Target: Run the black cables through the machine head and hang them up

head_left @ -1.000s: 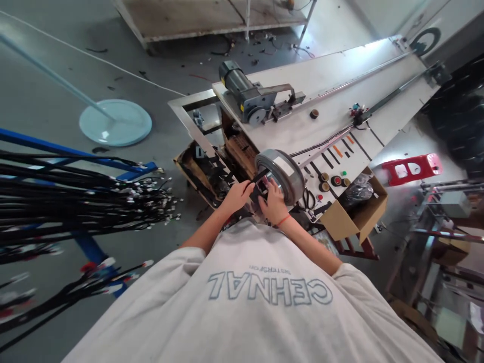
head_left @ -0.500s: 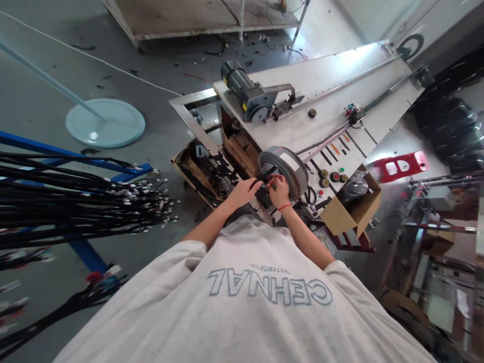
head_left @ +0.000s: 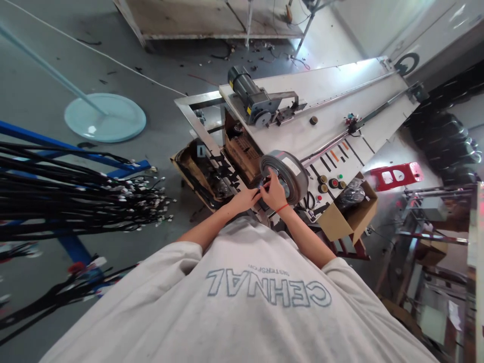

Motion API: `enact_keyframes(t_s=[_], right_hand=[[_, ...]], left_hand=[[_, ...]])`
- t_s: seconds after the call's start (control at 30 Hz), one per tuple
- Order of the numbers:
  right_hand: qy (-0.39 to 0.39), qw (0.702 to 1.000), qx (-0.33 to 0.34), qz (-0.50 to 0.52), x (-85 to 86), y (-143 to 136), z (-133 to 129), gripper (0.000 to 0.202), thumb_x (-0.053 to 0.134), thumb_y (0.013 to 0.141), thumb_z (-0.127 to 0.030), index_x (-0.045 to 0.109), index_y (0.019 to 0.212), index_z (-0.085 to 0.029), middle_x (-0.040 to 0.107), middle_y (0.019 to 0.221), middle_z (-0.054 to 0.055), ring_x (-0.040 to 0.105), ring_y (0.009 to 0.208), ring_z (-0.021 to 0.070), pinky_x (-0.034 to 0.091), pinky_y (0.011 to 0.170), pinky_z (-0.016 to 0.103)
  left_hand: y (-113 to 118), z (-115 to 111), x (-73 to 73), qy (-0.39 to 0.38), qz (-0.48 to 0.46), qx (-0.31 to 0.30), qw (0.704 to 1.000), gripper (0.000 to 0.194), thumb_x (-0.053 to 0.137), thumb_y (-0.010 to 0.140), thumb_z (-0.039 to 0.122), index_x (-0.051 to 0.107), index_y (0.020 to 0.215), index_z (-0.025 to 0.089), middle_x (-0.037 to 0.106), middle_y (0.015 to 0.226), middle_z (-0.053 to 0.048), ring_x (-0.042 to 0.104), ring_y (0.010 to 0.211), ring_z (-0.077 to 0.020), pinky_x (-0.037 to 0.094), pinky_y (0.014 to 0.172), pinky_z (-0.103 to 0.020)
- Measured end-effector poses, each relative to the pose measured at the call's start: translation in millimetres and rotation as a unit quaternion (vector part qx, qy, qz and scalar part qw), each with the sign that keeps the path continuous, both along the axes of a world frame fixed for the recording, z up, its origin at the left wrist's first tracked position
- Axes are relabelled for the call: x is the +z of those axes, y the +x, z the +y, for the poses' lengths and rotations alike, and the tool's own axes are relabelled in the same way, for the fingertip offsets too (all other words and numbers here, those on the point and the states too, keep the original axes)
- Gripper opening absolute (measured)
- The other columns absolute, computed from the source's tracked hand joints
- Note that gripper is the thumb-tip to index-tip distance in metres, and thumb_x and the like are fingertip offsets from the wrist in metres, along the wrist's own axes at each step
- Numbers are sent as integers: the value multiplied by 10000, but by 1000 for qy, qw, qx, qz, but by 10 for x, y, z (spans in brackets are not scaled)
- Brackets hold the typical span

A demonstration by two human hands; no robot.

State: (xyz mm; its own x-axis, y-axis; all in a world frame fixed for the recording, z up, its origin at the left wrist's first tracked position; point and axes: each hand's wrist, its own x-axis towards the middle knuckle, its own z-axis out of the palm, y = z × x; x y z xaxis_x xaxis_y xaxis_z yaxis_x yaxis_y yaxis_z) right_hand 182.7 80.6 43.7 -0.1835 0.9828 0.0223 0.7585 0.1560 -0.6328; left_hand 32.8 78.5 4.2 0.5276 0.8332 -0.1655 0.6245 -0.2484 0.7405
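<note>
My left hand (head_left: 244, 200) and my right hand (head_left: 275, 194) meet in front of my shirt at the near end of the workbench. The fingertips of both are closed together at one small spot, and whatever lies between them is too small to make out. My right hand, with a red cord at the wrist, has its index finger raised against the front of a large grey roll (head_left: 300, 181). The roll stands upright on the bench's near corner and bears a white label (head_left: 291, 165). My right hand hides part of its centre.
A motor (head_left: 244, 83) is mounted on the white bench (head_left: 287, 136), near push buttons (head_left: 333, 183). Open cardboard boxes stand right (head_left: 340, 222) and left (head_left: 194, 176) of it. Black cable bundles (head_left: 75, 191) hang on a blue rack at left. A red stool (head_left: 397, 175) is at right.
My hands have come closer together, and the right index finger now reaches up to the roll. The dark strip seen between my hands earlier is now mostly hidden. The view has shifted slightly.
</note>
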Motion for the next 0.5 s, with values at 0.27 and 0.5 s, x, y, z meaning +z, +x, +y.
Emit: enact_keyframes(t_s=[0.27,0.5], right_hand=[[18,996,52,-77,28,-54,205,668,545,850,-298,269,1442,-155,458,1346,170,474,1212,303,397,1005,483],[182,979,-89,27,290,905,-450,473,469,909,-370,419,1346,-196,436,1373,134,433,1271,256,378,1044,472]], left_hand=[[6,-121,264,58,75,5,996,374,426,907,362,586,1115,96,691,889,-163,661,813,-268,469,771,-343],[-5,-169,154,-14,1,36,999,341,357,944,393,595,887,155,662,775,-84,631,750,-217,439,691,-291]])
